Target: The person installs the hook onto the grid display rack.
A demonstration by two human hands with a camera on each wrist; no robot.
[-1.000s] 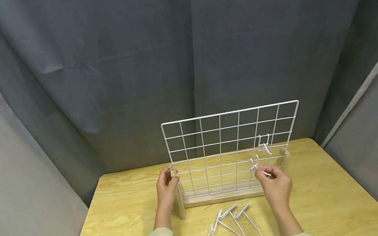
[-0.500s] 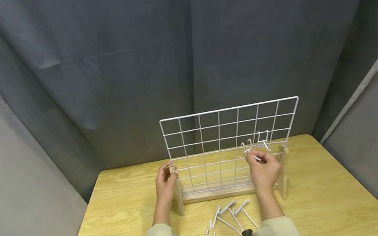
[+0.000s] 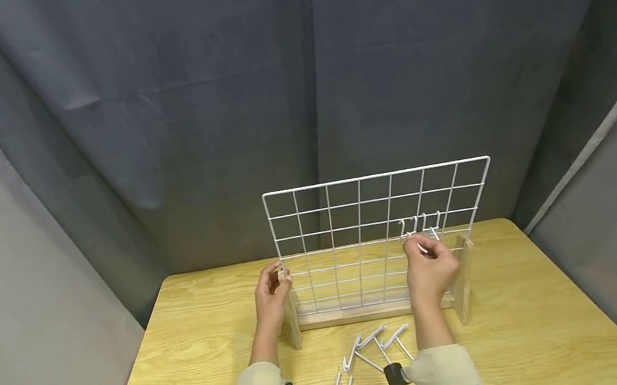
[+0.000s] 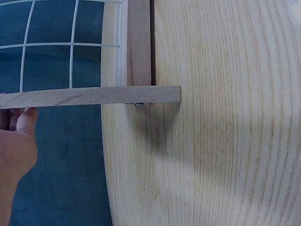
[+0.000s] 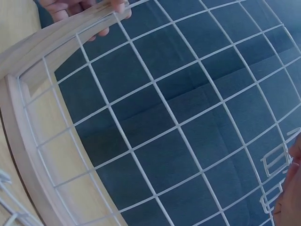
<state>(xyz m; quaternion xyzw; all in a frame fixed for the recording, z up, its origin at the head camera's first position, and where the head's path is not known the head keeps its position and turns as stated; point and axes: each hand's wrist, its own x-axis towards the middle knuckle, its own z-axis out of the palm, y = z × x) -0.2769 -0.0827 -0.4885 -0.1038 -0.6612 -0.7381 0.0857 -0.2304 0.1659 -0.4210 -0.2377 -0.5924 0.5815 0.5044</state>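
A white wire grid [image 3: 354, 179] stands upright in a wooden frame. My left hand [image 3: 268, 298] grips the top of the frame's left wooden upright [image 4: 89, 96], thumb on one side and fingers on the other. With its thumb and fingertips, my right hand [image 3: 431, 274] pinches a white wire hook [image 5: 276, 161] at the grid's right part; the hook's two bent ends overlap a horizontal wire in the head view. Just right of it hangs a similar wire hook [image 3: 432, 220]. Part of the held hook's prong is hidden behind the fingers.
Several loose white wire hooks [image 3: 359, 351] lie on the wood-grain table [image 3: 191, 370] in front of the frame, some partly behind the right wrist's black strap mount [image 3: 396, 376]. The frame's wooden base bar [image 3: 357, 315] runs along the bottom. Grey curtains [image 3: 216, 133] surround the table.
My right hand has raised the pinched hook from low on the grid, first up and left, then slightly right beside the hanging hook. The left hand keeps its grip on the upright.
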